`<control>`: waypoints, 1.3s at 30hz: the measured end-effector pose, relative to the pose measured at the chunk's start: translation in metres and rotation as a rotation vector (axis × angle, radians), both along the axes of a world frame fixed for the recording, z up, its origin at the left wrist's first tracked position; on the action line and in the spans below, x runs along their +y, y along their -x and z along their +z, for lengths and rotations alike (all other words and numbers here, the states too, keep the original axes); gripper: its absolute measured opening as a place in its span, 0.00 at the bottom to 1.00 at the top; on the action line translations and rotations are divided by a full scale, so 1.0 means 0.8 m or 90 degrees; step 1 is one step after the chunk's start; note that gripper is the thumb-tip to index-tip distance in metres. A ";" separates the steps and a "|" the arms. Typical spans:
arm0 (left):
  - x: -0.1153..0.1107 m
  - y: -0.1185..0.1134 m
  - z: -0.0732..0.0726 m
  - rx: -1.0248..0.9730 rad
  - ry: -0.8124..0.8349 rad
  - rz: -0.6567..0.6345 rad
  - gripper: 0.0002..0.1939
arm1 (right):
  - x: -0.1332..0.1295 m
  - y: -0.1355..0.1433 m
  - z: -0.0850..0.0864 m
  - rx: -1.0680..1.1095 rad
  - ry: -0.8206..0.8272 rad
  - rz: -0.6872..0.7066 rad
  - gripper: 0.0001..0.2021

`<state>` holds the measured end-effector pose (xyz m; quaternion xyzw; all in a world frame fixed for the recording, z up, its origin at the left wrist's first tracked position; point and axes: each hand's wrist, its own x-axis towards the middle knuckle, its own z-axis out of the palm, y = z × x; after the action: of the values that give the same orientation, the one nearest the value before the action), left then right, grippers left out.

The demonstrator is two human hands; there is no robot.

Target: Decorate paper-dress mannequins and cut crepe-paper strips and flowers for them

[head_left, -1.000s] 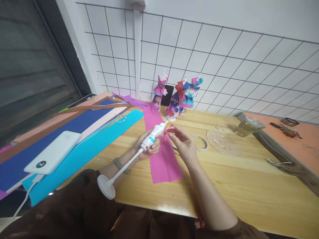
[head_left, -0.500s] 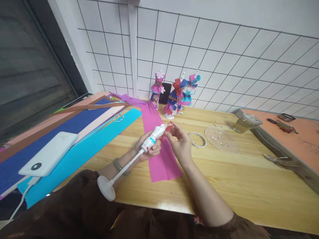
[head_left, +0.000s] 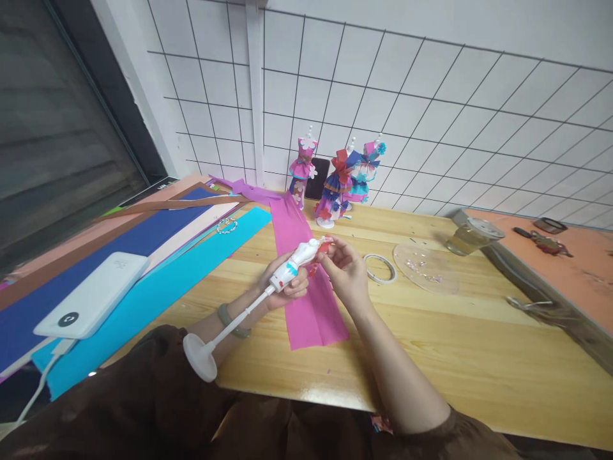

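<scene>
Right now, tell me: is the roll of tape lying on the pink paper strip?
No. The roll of tape lies on the bare wooden table, to the right of the pink paper strip and apart from it.

My left hand (head_left: 282,284): centre frame, fingers curled shut in a grip, palm up, forearm running down-left, band on wrist. My right hand (head_left: 345,271): just right of it, fingertips pinched together, forearm running to lower right, sleeve at elbow.
</scene>
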<state>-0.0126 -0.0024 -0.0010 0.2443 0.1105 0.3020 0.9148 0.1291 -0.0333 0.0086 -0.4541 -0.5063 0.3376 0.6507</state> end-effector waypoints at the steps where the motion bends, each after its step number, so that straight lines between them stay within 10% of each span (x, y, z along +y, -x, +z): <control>1: 0.000 0.001 -0.001 -0.011 -0.028 -0.011 0.22 | 0.000 0.000 0.001 0.020 0.004 0.012 0.17; 13: 0.016 0.008 -0.017 -0.087 -0.094 0.007 0.15 | -0.006 -0.001 0.006 0.037 -0.018 0.015 0.21; 39: 0.008 -0.005 -0.017 -0.086 -0.060 -0.045 0.18 | -0.001 -0.003 -0.009 -0.390 -0.143 -0.189 0.20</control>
<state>-0.0090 0.0040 -0.0148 0.2699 0.0252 0.2903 0.9177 0.1317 -0.0338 0.0016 -0.5285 -0.6402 0.0300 0.5567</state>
